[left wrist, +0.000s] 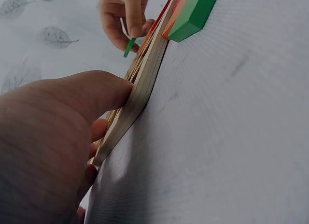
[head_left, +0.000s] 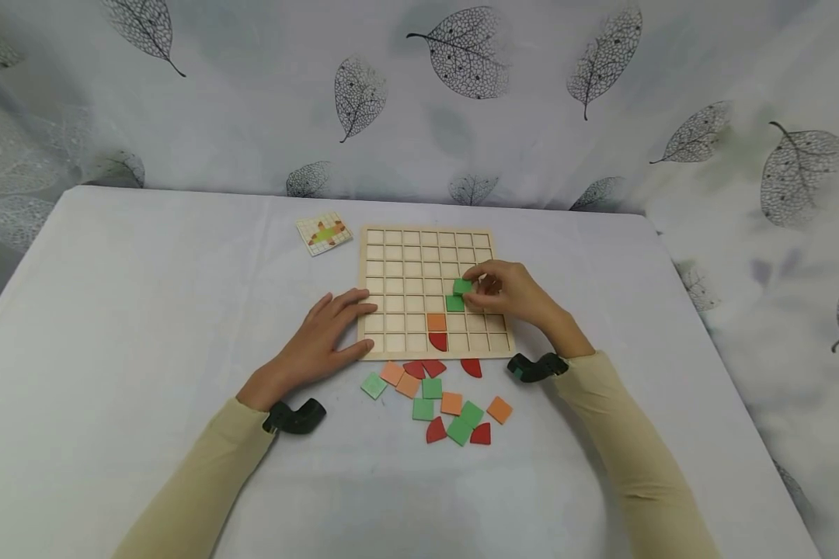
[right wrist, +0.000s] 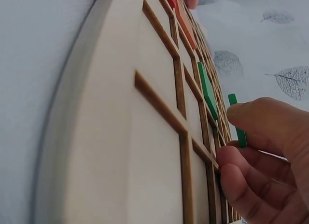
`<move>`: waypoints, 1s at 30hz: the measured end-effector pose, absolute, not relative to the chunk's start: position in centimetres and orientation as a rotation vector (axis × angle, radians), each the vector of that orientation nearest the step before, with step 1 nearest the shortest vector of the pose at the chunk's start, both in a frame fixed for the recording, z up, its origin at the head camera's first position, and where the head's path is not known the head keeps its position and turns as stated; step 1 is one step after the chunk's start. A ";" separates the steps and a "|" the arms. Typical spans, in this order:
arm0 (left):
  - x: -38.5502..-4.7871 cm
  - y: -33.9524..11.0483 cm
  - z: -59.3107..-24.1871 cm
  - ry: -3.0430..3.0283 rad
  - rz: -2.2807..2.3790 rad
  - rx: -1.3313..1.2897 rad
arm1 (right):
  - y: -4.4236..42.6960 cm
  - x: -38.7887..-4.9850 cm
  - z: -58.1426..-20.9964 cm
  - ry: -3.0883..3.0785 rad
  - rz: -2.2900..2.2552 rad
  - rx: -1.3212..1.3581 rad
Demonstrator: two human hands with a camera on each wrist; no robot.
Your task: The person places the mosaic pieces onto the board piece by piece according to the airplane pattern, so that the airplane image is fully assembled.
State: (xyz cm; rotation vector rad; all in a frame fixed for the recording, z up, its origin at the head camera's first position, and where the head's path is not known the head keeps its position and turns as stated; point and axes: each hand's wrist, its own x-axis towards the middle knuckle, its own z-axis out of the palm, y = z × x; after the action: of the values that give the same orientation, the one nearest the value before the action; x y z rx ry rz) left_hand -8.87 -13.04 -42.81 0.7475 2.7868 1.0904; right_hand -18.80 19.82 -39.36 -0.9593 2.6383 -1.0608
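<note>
My right hand (head_left: 516, 293) pinches a green square tile (head_left: 462, 286) between thumb and fingers, over the right half of a wooden grid board (head_left: 395, 268). The right wrist view shows this held tile (right wrist: 239, 125) on edge, apart from the board. Just below it in the head view, another green tile (head_left: 455, 304) sits in a cell. Lower on the board are an orange square tile (head_left: 436, 322) and a red quarter-circle piece (head_left: 438, 341). With fingers spread, my left hand (head_left: 325, 338) rests on the board's left edge; its thumb (left wrist: 108, 89) touches the rim.
Loose green, orange and red pieces lie in front of the board, among them a green tile (head_left: 422, 409) and an orange tile (head_left: 499, 410). A small pattern card (head_left: 324, 233) lies beyond the board's upper left corner. A leaf-print cloth (head_left: 252, 101) hangs behind the white table (head_left: 147, 310).
</note>
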 end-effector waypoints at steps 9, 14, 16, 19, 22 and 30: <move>-8.7 -12.9 -42.8 2.782 1.094 0.750 | 19.4 -18.8 -39.6 2.672 -1.038 -0.878; -8.9 -13.1 -42.8 2.794 1.084 0.753 | 19.0 -18.9 -39.4 2.677 -1.028 -0.887; -8.9 -13.1 -42.8 2.795 1.083 0.753 | 18.9 -18.9 -39.3 2.677 -1.018 -0.891; -8.9 -13.2 -42.8 2.792 1.083 0.750 | 18.7 -19.1 -39.2 2.675 -0.987 -0.910; -8.9 -13.3 -42.7 2.790 1.085 0.748 | 18.6 -19.3 -39.1 2.663 -0.973 -0.931; -8.9 -13.2 -42.6 2.800 1.093 0.767 | 18.0 -18.8 -38.9 2.657 -1.004 -0.884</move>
State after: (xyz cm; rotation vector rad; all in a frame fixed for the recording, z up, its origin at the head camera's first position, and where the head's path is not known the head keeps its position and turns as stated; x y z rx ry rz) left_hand -8.92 -13.22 -42.60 0.7666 2.8002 1.0927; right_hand -18.79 18.02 -38.85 -0.8839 2.6572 -1.0037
